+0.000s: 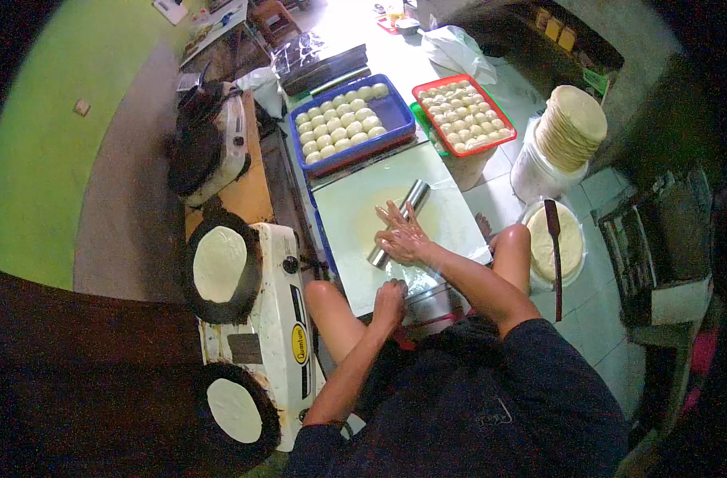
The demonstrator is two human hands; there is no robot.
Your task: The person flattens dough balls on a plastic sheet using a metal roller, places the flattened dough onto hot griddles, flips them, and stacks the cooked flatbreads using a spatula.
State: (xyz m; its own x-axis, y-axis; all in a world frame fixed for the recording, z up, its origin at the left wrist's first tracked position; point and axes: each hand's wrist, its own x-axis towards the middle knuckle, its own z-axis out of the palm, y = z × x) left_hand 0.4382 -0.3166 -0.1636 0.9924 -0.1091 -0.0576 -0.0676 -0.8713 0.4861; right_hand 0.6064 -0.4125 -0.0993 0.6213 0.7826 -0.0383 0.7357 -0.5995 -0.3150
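My right hand (403,237) lies across a shiny metal rolling pin (415,195), its fingers spread over the bar. Under the pin, a thin, pale yellowish round of dough (369,213) is spread on a white board (343,267). The board's near part looks glossy and wet. At the near edge of the board is my left hand (390,303), closed with its fingers curled in; what they hold, if anything, is hidden.
Dough balls fill a blue tray (399,119) and a red tray (503,135) beyond the board. On the left, flatbreads (220,264) lie on dark griddles over a white stove (280,350). To the right stand stacked flatbreads (570,127) and a dark spatula (555,239).
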